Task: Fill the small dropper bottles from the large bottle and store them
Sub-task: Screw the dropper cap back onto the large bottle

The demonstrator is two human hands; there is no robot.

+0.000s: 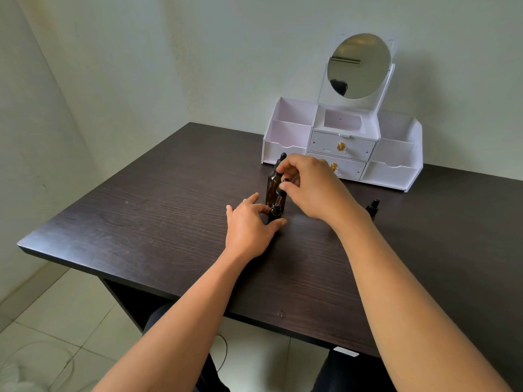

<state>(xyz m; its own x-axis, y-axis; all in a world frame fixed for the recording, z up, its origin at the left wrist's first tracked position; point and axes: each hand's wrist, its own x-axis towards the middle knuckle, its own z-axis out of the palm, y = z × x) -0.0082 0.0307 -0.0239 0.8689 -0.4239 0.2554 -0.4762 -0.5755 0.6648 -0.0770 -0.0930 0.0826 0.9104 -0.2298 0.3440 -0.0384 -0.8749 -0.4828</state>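
- Bracing a small dark glass dropper bottle [275, 213] upright on the dark wood-grain table [147, 222], the left hand [249, 227] wraps its base, likely against tipping.
- Just above it, the right hand [308, 188] pinches its black dropper cap [281, 190].
- Directly behind stands one large amber bottle [273, 185].
- A second small bottle [372, 208] waits to its right.
- Farthest back: one white mirrored organiser [342, 145], two drawers.

Pretty soft, even light here, kinda dim with a greenish cast on the wall [198, 52]. Shadows under the hands are faint and diffuse. The mirror [358, 66] catches a bright reflection (no harsh glare though). Wide-angle bends the table [141, 222] edges, and the focus looks slightly soft overall.
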